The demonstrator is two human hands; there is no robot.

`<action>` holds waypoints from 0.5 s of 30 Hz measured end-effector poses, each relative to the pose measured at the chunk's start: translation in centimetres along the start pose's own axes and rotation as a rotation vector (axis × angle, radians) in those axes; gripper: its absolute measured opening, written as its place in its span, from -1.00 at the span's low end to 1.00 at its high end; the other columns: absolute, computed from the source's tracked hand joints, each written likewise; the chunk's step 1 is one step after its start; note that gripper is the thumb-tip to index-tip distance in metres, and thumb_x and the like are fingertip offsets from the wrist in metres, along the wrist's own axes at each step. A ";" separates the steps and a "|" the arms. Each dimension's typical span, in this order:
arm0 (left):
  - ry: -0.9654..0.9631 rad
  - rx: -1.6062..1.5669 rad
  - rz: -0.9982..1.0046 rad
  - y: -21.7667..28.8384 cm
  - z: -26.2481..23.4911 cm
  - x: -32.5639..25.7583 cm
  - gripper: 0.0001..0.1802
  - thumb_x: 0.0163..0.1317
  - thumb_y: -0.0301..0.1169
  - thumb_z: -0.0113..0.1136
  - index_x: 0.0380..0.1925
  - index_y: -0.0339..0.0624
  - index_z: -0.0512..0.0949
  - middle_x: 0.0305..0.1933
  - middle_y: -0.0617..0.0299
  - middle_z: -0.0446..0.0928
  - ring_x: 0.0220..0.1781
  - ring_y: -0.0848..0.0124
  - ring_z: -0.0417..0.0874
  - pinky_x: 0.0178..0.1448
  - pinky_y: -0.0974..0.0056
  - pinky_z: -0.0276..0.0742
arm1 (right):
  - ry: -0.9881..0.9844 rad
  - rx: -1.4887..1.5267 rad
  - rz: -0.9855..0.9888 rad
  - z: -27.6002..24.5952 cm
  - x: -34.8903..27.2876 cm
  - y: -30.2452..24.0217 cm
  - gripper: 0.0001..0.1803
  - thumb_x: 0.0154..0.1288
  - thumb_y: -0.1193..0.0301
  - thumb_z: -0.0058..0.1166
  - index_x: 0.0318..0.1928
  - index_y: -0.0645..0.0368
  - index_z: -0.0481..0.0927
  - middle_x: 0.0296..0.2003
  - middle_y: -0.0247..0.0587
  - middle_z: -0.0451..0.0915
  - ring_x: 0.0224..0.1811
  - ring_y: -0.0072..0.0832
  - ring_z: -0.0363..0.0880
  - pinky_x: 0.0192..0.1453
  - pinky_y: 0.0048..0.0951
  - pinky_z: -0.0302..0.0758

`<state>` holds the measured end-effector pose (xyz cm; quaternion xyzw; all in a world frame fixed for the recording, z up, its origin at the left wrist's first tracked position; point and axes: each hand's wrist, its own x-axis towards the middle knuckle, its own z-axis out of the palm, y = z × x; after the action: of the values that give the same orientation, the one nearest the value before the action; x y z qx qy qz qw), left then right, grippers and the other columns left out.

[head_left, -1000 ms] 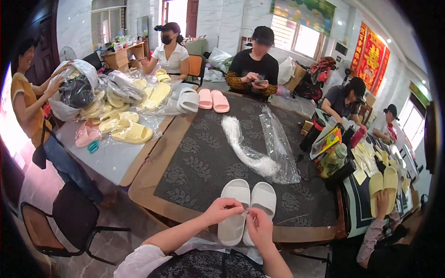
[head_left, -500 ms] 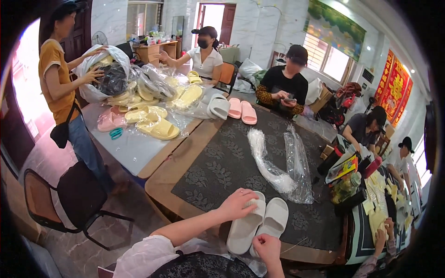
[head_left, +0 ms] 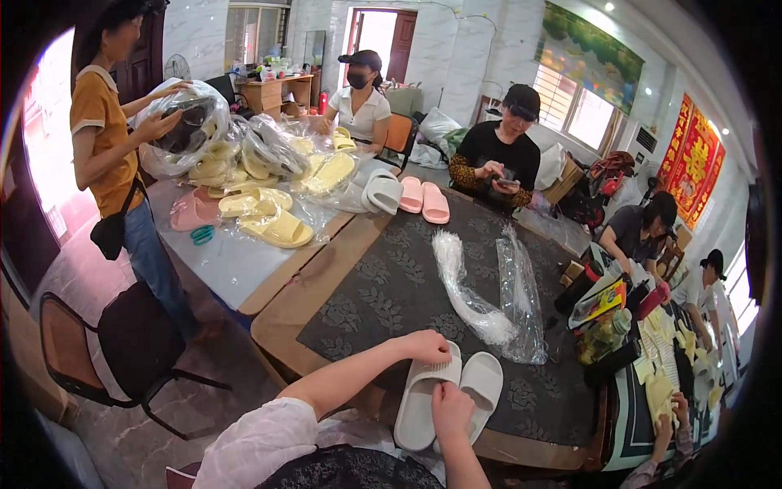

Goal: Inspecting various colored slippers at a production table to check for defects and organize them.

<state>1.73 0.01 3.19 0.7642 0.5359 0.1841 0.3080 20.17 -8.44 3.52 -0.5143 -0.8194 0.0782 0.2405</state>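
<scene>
Room: busy workshop with marble walls, a doorway at the back and several people seated or standing around joined worktops.
Landmark: dark patterned mat [head_left: 391,293] covering the near worktop [head_left: 285,314]; all places below are told from it.
Far left of the mat: a standing person in an orange top holds a clear bag of slippers [head_left: 183,122] over the pale worktop [head_left: 220,261], where yellow slippers [head_left: 269,216] lie in plastic.
Beyond the mat's far edge: a pink pair [head_left: 423,200] and a grey-white pair [head_left: 381,191], near two seated people.
Middle of the mat: a heap of clear plastic bags [head_left: 489,301], crumpled and long.
Near edge of the mat: white slippers [head_left: 448,395], side by side, soles down, toes pointing away.
Left hand [head_left: 428,346]: fingers curled over the top of the left slipper's strap, gripping it.
Right hand [head_left: 452,407]: pressed between the two slippers, pinching the inner edges; whether it fully clamps I cannot tell.
Step in hand: seemingly pairing and squaring the white slippers.
Next move calls for: likely holding the pair flush and reaching to the bag heap, just beyond them.
Right of the mat: more people working at a cluttered worktop [head_left: 652,359].
</scene>
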 end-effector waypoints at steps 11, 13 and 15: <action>-0.042 -0.050 0.014 -0.2 -0.6 0.2 -0.61 0.13 -0.14 0.12 -0.23 -0.23 0.66 -0.29 -0.01 0.66 -0.23 0.14 0.68 -0.09 0.14 0.55 | 0.069 0.127 0.026 0.0 -0.3 0.4 -0.79 0.23 0.25 0.12 -0.38 0.10 0.66 -0.61 -0.07 0.59 -0.55 -0.06 0.59 -0.41 -0.06 0.48; 0.027 -0.129 0.087 -0.9 -0.3 0.0 -0.68 0.16 -0.25 0.15 -0.21 -0.23 0.66 -0.29 0.03 0.66 -0.23 0.16 0.68 -0.10 0.15 0.55 | 0.069 0.199 0.045 -0.2 -0.4 0.4 -0.81 0.18 0.27 0.16 -0.36 0.09 0.70 -0.63 -0.12 0.59 -0.56 -0.12 0.60 -0.42 -0.12 0.48; 0.150 -0.149 0.101 -1.7 0.1 -0.4 -0.72 0.16 -0.30 0.15 -0.20 -0.22 0.66 -0.30 0.04 0.66 -0.24 0.22 0.67 -0.11 0.18 0.55 | 0.066 0.205 0.055 -0.1 -0.4 0.5 -0.82 0.16 0.27 0.17 -0.36 0.09 0.70 -0.62 -0.13 0.60 -0.55 -0.14 0.60 -0.41 -0.14 0.49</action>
<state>0.50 0.04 1.99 0.7491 0.5033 0.2955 0.3134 20.78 -8.63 3.31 -0.5117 -0.7844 0.1512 0.3163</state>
